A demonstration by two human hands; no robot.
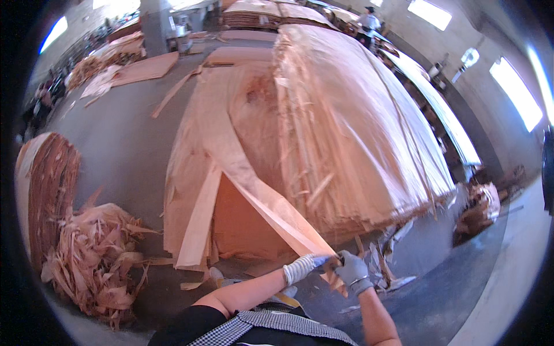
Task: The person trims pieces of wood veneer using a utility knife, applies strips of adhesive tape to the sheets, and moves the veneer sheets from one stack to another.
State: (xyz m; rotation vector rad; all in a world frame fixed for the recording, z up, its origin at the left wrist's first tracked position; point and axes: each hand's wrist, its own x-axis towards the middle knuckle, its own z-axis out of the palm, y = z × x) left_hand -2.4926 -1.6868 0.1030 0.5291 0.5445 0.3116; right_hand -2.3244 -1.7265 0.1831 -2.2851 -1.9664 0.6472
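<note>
Both gloved hands, left hand and right hand, clamp fingers on a long veneer strip (grip seemingly tight, though blurred); tall veneer stack just beyond.

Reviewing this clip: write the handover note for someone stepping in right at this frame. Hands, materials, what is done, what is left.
Left hand: gloved, shut on the near end of a long veneer strip.
Right hand: gloved, gripping the same end beside it.
The strip runs up and away across the low veneer stack; the tall veneer stack stands to the right.
A scrap pile lies on the floor at left.
Done: strip end lifted and in both hands.
Left: the strip's far part still rests on the low stack.
</note>
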